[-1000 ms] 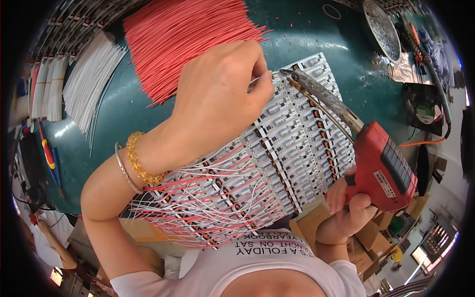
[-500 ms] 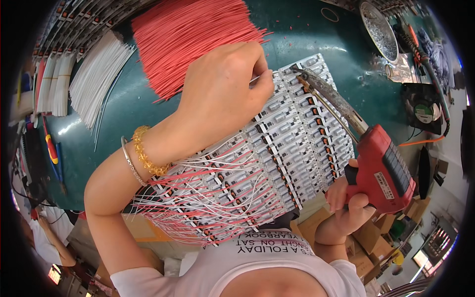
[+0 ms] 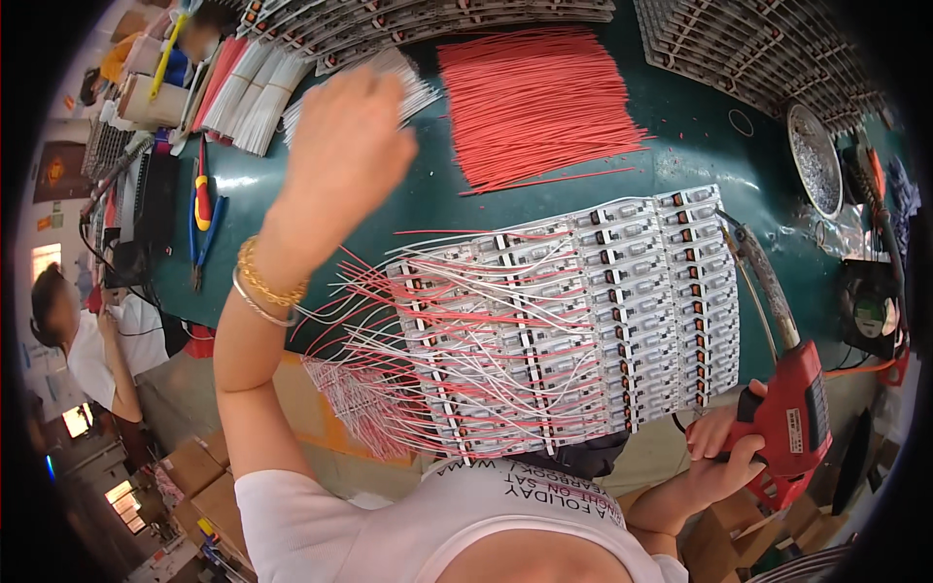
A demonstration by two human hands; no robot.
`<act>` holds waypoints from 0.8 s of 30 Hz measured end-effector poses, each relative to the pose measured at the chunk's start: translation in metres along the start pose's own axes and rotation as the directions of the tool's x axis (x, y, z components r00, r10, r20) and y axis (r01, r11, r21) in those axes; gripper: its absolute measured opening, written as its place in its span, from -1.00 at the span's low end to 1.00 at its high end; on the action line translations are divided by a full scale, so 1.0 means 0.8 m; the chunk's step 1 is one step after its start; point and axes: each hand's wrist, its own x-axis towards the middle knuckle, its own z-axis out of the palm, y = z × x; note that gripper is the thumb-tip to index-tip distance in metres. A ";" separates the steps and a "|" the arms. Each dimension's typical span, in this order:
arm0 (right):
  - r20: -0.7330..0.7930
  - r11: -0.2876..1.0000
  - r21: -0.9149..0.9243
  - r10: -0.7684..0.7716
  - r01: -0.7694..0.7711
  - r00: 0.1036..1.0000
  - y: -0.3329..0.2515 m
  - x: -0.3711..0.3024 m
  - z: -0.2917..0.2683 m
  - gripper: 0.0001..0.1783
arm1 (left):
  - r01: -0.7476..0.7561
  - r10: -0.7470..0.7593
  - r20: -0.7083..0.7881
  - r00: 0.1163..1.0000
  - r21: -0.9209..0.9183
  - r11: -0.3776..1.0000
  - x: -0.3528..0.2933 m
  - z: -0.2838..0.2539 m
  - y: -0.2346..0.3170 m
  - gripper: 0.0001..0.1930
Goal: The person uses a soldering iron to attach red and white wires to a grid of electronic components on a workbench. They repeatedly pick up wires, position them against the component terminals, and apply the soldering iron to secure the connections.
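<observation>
My right hand is closed round the handle of a red soldering gun. The gun's long dark metal tip points up beside the right edge of a panel of circuit boards. Red and white wires fan out from the panel's left part, their loose ends hanging over the table edge. My left hand, raised and blurred, is over a bundle of white wires and covers part of it. Its fingers are too smeared to show whether they hold anything.
A broad pile of red wires lies behind the panel. Pliers and a red-yellow screwdriver rest at left. At right are a round metal dish and a small fan. Another person sits at far left.
My left hand has left the panel and swung left to the white wires. The soldering gun has stayed in my right hand beside the panel. The whole view has shifted.
</observation>
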 end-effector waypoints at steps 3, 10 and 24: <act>0.024 1.000 0.016 0.019 -0.020 1.000 0.000 -0.001 0.000 -0.25 | 0.009 -0.011 0.018 1.000 0.093 0.996 -0.025 0.020 -0.035 -0.79; 0.088 0.998 -0.021 -0.063 0.065 0.994 0.005 0.001 0.006 -0.32 | 0.017 -0.022 -0.083 0.996 -0.059 0.998 -0.008 0.035 -0.040 -0.88; 0.028 0.999 0.039 -0.014 0.013 1.000 0.009 -0.009 -0.007 -0.28 | -0.050 0.013 0.233 0.972 0.151 0.987 0.009 -0.098 -0.004 -0.93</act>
